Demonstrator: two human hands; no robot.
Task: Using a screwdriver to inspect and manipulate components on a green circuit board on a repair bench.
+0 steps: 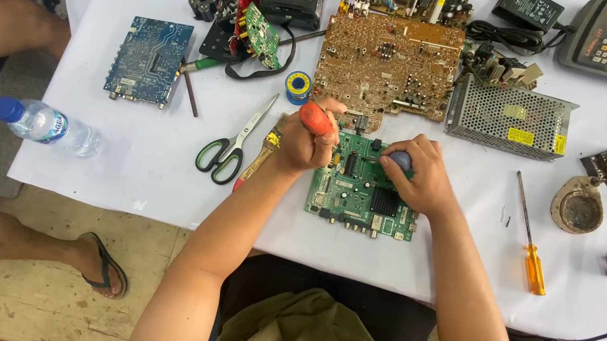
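- Green circuit board (361, 196) lies flat on the white worktop (135, 160), near its 6 o'clock edge, directly before the person.
- Left hand (310, 141) sits at the board's 10 o'clock corner, fingers clenched around an orange-handled tool (315, 120); its tip is hidden behind the hand.
- Right hand (415, 176) rests on the board's 1 o'clock part, fingers grasping a small blue-grey rounded object (401, 160); what it is cannot be told.
- At 12 o'clock from the green board, just beside it, lies a large brown circuit board (385, 66).
- At 9 o'clock lie a brush (260, 157) and green-handled scissors (230, 149), near the left wrist.
- A yellow-handled screwdriver (531, 235) lies at 3 o'clock, well apart from the right hand.
- A blue circuit board (148, 61) lies at 10 o'clock, and a water bottle (44, 125) lies at the worktop's 9 o'clock edge.
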